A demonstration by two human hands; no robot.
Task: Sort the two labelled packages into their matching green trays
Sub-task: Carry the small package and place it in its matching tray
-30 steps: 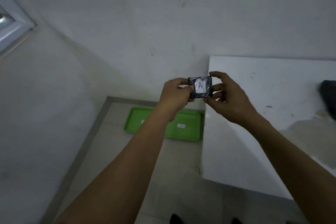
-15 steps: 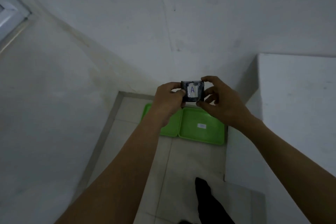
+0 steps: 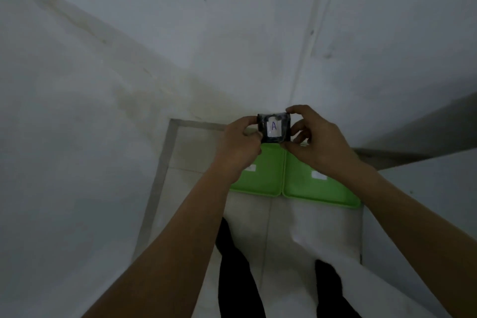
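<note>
Black package point(image 3: 274, 128) labelled "A", gripped between left hand point(image 3: 238, 143) and right hand point(image 3: 316, 142).

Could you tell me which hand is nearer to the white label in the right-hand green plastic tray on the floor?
Right. The right hand sits just above the white label in the right-hand green plastic tray; the left hand is over the neighbouring tray.

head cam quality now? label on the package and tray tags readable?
Head view: dim, flat light, soft overall, wide-angle bending at the edges. "A" on the package reads clearly; white tags on the left tray and right tray are blurred, unreadable.
</note>
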